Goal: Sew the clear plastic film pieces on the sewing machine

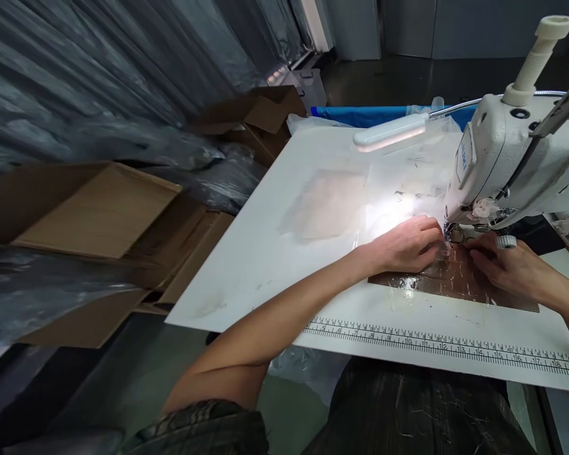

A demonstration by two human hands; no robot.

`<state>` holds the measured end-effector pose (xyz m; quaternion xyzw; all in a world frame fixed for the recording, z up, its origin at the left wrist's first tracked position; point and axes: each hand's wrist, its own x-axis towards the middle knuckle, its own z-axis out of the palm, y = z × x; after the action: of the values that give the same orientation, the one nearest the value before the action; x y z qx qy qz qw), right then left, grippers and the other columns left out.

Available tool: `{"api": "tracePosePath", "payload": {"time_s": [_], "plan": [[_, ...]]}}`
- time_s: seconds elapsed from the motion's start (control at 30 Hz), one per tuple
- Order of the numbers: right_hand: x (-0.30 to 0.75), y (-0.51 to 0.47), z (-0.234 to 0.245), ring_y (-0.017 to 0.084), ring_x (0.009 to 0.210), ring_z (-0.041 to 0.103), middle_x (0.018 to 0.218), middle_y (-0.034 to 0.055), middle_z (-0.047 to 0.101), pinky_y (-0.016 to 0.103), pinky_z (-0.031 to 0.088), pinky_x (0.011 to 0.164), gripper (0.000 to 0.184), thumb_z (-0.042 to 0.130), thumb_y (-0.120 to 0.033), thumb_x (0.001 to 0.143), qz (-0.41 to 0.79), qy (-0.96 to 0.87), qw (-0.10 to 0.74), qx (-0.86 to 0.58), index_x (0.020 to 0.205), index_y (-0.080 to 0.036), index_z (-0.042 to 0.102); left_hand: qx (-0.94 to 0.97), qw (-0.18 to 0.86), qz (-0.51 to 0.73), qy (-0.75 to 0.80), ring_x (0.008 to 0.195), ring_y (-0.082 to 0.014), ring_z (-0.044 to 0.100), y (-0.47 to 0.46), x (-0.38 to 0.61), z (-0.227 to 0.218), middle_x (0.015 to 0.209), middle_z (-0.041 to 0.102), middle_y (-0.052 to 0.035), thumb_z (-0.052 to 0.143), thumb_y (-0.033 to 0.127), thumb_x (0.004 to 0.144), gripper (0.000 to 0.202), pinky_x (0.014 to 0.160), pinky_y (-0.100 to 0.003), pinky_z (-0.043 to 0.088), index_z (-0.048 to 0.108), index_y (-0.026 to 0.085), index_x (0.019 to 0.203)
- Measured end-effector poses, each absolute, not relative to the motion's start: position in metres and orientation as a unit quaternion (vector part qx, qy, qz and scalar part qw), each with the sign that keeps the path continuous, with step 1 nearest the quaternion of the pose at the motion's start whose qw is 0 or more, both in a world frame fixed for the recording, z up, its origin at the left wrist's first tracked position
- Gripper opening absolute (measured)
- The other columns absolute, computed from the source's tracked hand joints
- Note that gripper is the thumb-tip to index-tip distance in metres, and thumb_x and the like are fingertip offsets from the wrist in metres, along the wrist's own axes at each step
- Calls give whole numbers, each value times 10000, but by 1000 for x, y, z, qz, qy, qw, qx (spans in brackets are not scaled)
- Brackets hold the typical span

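A white sewing machine [497, 158] stands at the right of a white table [265, 253]. My left hand [410, 243] rests beside the needle area, fingers curled and pinched on a small pale piece of fabric [443, 249] at the presser foot. My right hand [512, 265] lies just right of the needle on the shiny metal plate [436, 284], fingers bent toward the same spot; what they grip is hidden. A small pink fabric flower [482, 207] sits on the machine head above.
A slim white lamp [389, 131] on a gooseneck lights the work. Clear plastic film [332, 202] lies on the table. A printed ruler [446, 344] runs along the near edge. Open cardboard boxes [104, 215] and dark plastic sheeting [99, 69] fill the left.
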<state>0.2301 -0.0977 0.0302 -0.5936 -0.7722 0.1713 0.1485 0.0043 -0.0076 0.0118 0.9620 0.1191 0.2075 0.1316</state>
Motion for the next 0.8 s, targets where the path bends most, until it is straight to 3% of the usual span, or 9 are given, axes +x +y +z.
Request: {"api": "tracePosePath", "payload": {"time_s": [0.1, 0.27, 0.47, 0.67, 0.8], "plan": [[226, -94, 26, 201, 697, 642, 813, 61, 691, 306, 500, 642, 239, 451, -295, 895, 170, -747, 128, -629, 919, -201, 669, 957, 173, 195, 131, 924, -182, 614, -7, 5, 9, 1002, 646, -86, 477, 173, 896, 169, 822, -325, 537, 613, 161, 996], [222, -100, 11, 230, 781, 662, 937, 97, 701, 327, 496, 657, 269, 451, -300, 895, 119, -720, 149, -667, 1006, -189, 670, 941, 210, 219, 148, 923, -166, 628, -4, 4, 5, 970, 657, -63, 485, 188, 916, 138, 833, -319, 542, 622, 174, 930], [223, -104, 10, 193, 669, 630, 887, 89, 693, 302, 463, 577, 317, 428, -312, 890, 115, -727, 170, -656, 1022, -180, 685, 933, 206, 231, 185, 834, -134, 634, -5, 7, 1, 903, 675, -37, 487, 220, 952, 181, 758, -289, 543, 641, 186, 864], [223, -104, 10, 207, 706, 650, 892, 95, 698, 313, 484, 605, 333, 419, -330, 894, 108, -732, 184, -647, 1001, -180, 697, 948, 50, 262, 172, 783, -154, 599, -8, 11, -2, 898, 686, -53, 474, 283, 991, 268, 710, -353, 462, 653, 184, 818], [221, -104, 12, 208, 664, 638, 856, 92, 693, 302, 449, 532, 343, 422, -343, 891, 92, -734, 183, -648, 997, -185, 707, 961, -7, 235, 145, 768, -151, 561, -9, 14, -5, 903, 700, -37, 430, 265, 1020, 308, 745, -370, 423, 662, 198, 830]]}}
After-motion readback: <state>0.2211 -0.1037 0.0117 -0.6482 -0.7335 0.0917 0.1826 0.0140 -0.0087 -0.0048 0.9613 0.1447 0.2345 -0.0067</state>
